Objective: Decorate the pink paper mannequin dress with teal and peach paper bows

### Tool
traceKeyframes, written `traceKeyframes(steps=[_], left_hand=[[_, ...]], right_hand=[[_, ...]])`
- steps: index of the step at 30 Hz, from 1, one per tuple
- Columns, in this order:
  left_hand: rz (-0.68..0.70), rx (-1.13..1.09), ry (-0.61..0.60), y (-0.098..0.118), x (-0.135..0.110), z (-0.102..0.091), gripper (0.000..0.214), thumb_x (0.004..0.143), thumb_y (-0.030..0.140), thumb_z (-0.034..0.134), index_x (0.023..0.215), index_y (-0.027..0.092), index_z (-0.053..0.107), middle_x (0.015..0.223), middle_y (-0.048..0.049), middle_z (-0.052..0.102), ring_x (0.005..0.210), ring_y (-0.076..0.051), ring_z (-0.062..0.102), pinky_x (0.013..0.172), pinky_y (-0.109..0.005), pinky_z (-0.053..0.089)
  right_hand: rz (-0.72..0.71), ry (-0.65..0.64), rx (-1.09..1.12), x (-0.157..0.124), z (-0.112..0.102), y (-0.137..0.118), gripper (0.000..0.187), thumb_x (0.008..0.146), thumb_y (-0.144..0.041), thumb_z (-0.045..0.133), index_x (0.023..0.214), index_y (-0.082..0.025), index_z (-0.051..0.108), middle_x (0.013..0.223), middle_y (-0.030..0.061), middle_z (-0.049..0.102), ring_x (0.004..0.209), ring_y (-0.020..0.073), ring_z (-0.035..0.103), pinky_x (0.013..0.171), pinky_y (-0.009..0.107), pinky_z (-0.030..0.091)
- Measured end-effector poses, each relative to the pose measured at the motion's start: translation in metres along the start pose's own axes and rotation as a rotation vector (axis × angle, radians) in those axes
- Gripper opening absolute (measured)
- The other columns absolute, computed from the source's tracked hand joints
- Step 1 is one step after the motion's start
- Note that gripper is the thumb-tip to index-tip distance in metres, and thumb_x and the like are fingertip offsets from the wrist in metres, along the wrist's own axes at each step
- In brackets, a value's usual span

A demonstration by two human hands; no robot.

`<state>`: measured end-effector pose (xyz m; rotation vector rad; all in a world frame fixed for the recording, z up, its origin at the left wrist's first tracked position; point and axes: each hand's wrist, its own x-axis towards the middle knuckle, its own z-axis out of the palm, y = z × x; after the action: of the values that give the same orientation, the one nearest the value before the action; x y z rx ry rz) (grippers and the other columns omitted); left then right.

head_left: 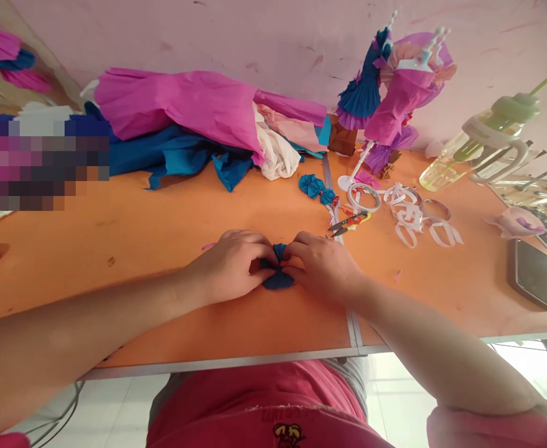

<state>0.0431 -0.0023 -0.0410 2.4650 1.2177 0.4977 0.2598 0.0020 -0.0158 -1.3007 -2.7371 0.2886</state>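
Both forearms reach inward from either side, wrists low over the table (161,218), fingers curled downward. Left hand (231,264) and right hand (324,264) each pinch the blue cloth (279,281), which lies between them near the front edge. Lettering on the shirt (236,404) and bottle (511,127): too blurred to read.

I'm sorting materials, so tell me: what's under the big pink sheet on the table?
Blue material shows along the front of the pink sheet, and crumpled white cloth shows at its right end. Whatever lies under its middle is covered and can't be seen.
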Motion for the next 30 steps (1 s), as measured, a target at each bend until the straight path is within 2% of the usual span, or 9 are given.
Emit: traceKeyframes(steps=[4,6,9,12,16,18,23,27,30], left_hand=[[0.008,0.011,0.012,0.003,-0.001,0.001,0.015,0.081,0.035,0.068,0.084,0.021,0.073,0.090,-0.0049,0.069,0.086,-0.022,0.064,0.084,-0.037,0.047],[0.022,0.026,0.018,0.004,-0.001,0.002,0.013,0.081,0.034,0.069,0.083,0.021,0.072,0.090,-0.0049,0.069,0.086,-0.022,0.063,0.086,-0.038,0.046],[0.041,0.030,0.025,0.003,-0.001,0.003,0.011,0.082,0.030,0.067,0.085,0.021,0.072,0.091,-0.0051,0.069,0.088,-0.022,0.063,0.086,-0.038,0.046],[0.052,0.008,0.017,0.002,-0.001,0.002,0.010,0.084,0.026,0.063,0.087,0.022,0.072,0.091,-0.0044,0.069,0.087,-0.021,0.063,0.086,-0.037,0.046],[0.038,-0.029,0.016,0.002,0.000,0.002,0.015,0.084,0.035,0.066,0.087,0.022,0.073,0.092,-0.0049,0.070,0.086,-0.021,0.063,0.084,-0.037,0.046],[0.017,-0.010,0.007,0.003,0.000,0.003,0.018,0.082,0.038,0.068,0.087,0.022,0.073,0.090,-0.0048,0.070,0.086,-0.022,0.063,0.085,-0.038,0.046],[0.040,0.003,0.006,0.006,0.000,0.005,0.010,0.081,0.029,0.067,0.088,0.024,0.073,0.091,-0.0027,0.069,0.086,-0.021,0.063,0.088,-0.038,0.044],[0.040,-0.001,0.088,0.006,-0.001,0.002,0.012,0.083,0.030,0.065,0.091,0.023,0.071,0.097,-0.0046,0.068,0.093,-0.022,0.061,0.089,-0.037,0.044],[0.120,0.016,0.063,0.008,-0.002,-0.004,0.013,0.083,0.025,0.062,0.094,0.023,0.069,0.097,-0.0049,0.068,0.096,-0.023,0.060,0.092,-0.038,0.042]], right_hand=[[0.038,0.054,0.031,0.000,-0.002,0.001,0.020,0.091,-0.035,0.057,0.103,-0.024,0.068,0.099,0.0026,0.067,0.082,0.0159,0.063,0.063,0.027,0.036],[0.008,0.069,0.046,0.001,-0.003,0.000,0.020,0.091,-0.032,0.056,0.105,-0.024,0.068,0.101,0.0025,0.067,0.083,0.0155,0.063,0.064,0.027,0.037],[-0.116,0.015,0.033,0.002,-0.004,0.000,0.020,0.093,-0.035,0.055,0.102,-0.026,0.071,0.100,0.0022,0.067,0.088,0.0168,0.061,0.067,0.027,0.037],[-0.158,-0.066,-0.059,0.001,-0.004,0.000,0.022,0.094,-0.032,0.054,0.095,-0.025,0.074,0.095,0.0038,0.069,0.089,0.0189,0.060,0.066,0.029,0.036],[-0.182,-0.105,-0.107,-0.001,-0.003,0.000,0.021,0.094,-0.026,0.052,0.093,-0.023,0.074,0.094,0.0040,0.070,0.084,0.0181,0.061,0.062,0.029,0.033],[-0.160,-0.083,-0.102,-0.001,-0.002,0.001,0.018,0.093,-0.025,0.053,0.096,-0.024,0.071,0.093,0.0030,0.069,0.081,0.0171,0.062,0.059,0.029,0.031],[-0.056,-0.051,-0.061,0.001,-0.001,0.002,0.014,0.091,-0.031,0.057,0.102,-0.024,0.064,0.090,0.0011,0.069,0.077,0.0163,0.063,0.057,0.027,0.028],[-0.030,-0.054,-0.011,0.002,-0.002,0.006,0.015,0.090,-0.028,0.058,0.101,-0.025,0.067,0.095,0.0022,0.069,0.083,0.0172,0.064,0.060,0.026,0.031],[0.015,-0.066,0.035,0.004,-0.004,0.010,0.017,0.087,-0.022,0.057,0.097,-0.025,0.071,0.091,0.0024,0.070,0.083,0.0173,0.064,0.062,0.026,0.034]])
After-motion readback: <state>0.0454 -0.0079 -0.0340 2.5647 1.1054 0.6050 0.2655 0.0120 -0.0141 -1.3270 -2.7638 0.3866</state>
